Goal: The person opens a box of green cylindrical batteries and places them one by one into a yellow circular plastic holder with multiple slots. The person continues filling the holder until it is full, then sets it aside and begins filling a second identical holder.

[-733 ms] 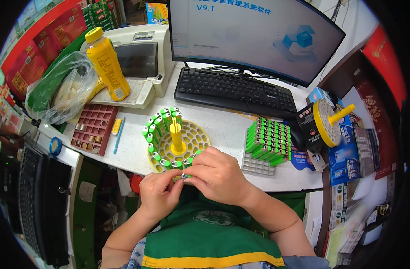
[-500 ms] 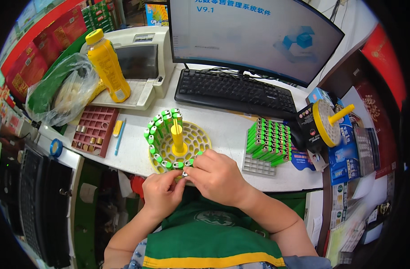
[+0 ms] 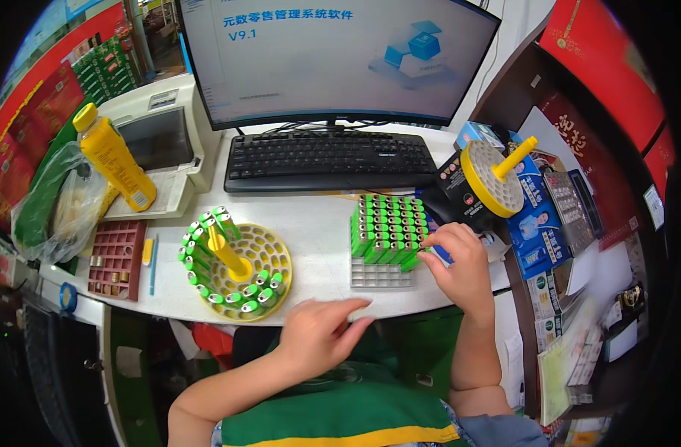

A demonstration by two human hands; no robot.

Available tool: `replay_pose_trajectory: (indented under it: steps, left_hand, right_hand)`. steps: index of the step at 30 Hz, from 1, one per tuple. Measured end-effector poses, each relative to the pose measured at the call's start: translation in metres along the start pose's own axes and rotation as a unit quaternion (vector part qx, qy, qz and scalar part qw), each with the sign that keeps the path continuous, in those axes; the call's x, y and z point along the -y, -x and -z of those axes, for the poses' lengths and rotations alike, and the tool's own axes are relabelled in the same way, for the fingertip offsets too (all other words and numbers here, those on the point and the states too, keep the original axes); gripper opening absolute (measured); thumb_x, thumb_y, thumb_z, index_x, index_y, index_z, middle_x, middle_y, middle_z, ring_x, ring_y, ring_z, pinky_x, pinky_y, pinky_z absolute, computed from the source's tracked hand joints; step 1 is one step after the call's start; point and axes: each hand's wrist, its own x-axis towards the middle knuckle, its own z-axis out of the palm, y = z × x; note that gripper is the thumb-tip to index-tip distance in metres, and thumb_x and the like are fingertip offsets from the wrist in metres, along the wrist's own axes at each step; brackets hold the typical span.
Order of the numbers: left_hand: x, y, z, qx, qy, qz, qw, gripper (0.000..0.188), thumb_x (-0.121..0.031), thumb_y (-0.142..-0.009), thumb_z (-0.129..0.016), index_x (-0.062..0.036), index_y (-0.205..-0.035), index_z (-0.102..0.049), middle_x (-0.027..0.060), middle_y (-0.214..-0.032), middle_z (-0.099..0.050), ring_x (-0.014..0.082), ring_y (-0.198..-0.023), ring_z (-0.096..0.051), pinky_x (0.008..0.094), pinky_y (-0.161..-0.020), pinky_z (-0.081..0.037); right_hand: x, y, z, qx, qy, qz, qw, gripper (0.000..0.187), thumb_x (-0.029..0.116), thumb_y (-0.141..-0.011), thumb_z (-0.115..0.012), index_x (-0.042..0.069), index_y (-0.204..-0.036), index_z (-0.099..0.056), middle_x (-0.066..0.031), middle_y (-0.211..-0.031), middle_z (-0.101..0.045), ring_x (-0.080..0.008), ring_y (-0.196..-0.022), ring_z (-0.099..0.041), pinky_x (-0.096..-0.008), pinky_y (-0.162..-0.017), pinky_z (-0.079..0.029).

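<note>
My right hand (image 3: 461, 270) is at the front right corner of a dense block of green battery-like cylinders (image 3: 389, 223) with silver ends. Its thumb and forefinger pinch at a corner cylinder, partly hidden by the fingertips. The block stands upright in a grey grid tray (image 3: 381, 276), whose front rows are bare. My left hand (image 3: 322, 335) hovers by the table's front edge, fingers stretched and thumb apart, holding nothing. To its left sits a round yellow holder (image 3: 270, 253) full of holes, with a centre post. More green cylinders (image 3: 199, 257) stand around its left and front rim.
A black keyboard (image 3: 329, 160) and monitor (image 3: 340, 67) stand behind. At left are a red compartment box (image 3: 117, 261), a blue pen (image 3: 153, 264), a yellow bottle (image 3: 117, 160) and a printer (image 3: 173, 141). A second yellow holder (image 3: 493, 179) rests on boxes at right.
Both hands have left the holder's front rim. The right hand has moved right to the block of cylinders; the left has opened and come away. The view has shifted to the right.
</note>
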Motion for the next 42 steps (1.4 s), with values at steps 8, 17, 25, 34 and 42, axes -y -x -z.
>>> replay_pose_trajectory:
  steps: [8, 17, 25, 34, 42]
  left_hand:
    - [0.027, -0.053, -0.092, 0.043, -0.069, 0.046, 0.996, 0.022, -0.024, -0.079, -0.071, -0.011, -0.097, -0.068, 0.0048, -0.055, -0.057, 0.0238, -0.05, -0.059, 0.0357, -0.048, -0.046]
    - [0.019, -0.061, -0.092, -0.028, -0.074, -0.018, 0.997, 0.015, -0.018, -0.078, -0.071, -0.01, -0.09, -0.067, 0.0059, -0.063, -0.063, 0.0233, -0.054, -0.061, 0.035, -0.05, -0.048]
    - [-0.006, -0.028, -0.027, -0.05, -0.021, -0.022, 0.998, 0.02, -0.011, -0.073, -0.075, -0.0092, -0.092, -0.068, 0.004, -0.056, -0.057, 0.0198, -0.047, -0.056, 0.0311, -0.046, -0.043]
    - [0.0, 0.051, 0.07, -0.059, -0.102, 0.07, 0.991, 0.02, -0.01, -0.071, -0.076, -0.009, -0.09, -0.069, 0.0032, -0.06, -0.06, 0.0185, -0.051, -0.059, 0.0299, -0.05, -0.043]
    - [0.022, 0.071, 0.102, -0.129, -0.164, 0.094, 0.974, 0.023, -0.007, -0.069, -0.076, -0.0074, -0.091, -0.069, 0.0036, -0.057, -0.057, 0.0196, -0.049, -0.056, 0.0306, -0.05, -0.041]
  right_hand:
    - [-0.027, 0.012, -0.007, 0.059, -0.104, -0.04, 0.992, 0.023, 0.007, -0.068, -0.075, 0.001, -0.087, -0.064, -0.0118, -0.086, -0.063, -0.0305, -0.082, -0.06, -0.0378, -0.071, -0.048]
    - [-0.017, 0.01, 0.0, -0.023, -0.102, -0.007, 0.995, 0.018, 0.007, -0.067, -0.076, 0.001, -0.082, -0.068, -0.012, -0.083, -0.067, -0.0283, -0.078, -0.063, -0.0352, -0.07, -0.05]
    - [0.034, 0.005, 0.008, -0.003, -0.188, 0.078, 0.979, 0.023, 0.006, -0.062, -0.08, 0.002, -0.083, -0.069, -0.0097, -0.078, -0.067, -0.0256, -0.069, -0.063, -0.0333, -0.064, -0.051]
    - [0.112, 0.0, -0.05, 0.113, -0.309, 0.233, 0.915, 0.026, 0.003, -0.071, -0.074, 0.002, -0.096, -0.066, -0.008, -0.09, -0.065, -0.0248, -0.077, -0.063, -0.0325, -0.067, -0.052]
    - [0.152, -0.017, -0.095, 0.067, -0.294, 0.265, 0.916, 0.026, 0.005, -0.067, -0.074, 0.004, -0.092, -0.068, -0.0057, -0.086, -0.065, -0.0219, -0.075, -0.061, -0.0308, -0.065, -0.051]
